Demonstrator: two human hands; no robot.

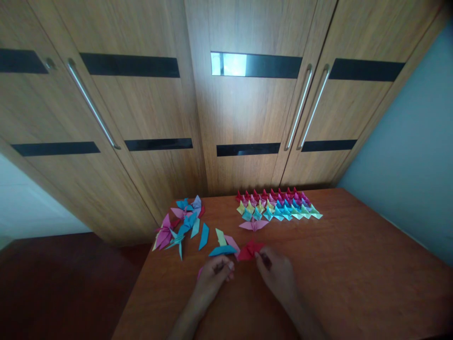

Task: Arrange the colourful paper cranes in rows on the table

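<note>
A red folded-paper origami piece is at the middle of the wooden table, its right edge pinched between the thumb and fingers of my right hand. My left hand is curled with thumb against fingers, apart from the red piece; whatever it may hold is too small to tell. Just beyond it is a blue folded strip. A pink strip and a pale yellow-green strip lie behind that. A bit of magenta paper peeks out beside my left hand. Farther back stands a pink origami piece with spread wings.
Tight rows of small colourful origami pieces stand at the table's back. Loose folded papers are heaped at the left edge, with a blue strip nearby. Wooden wardrobe doors rise behind the table; a wall borders the right.
</note>
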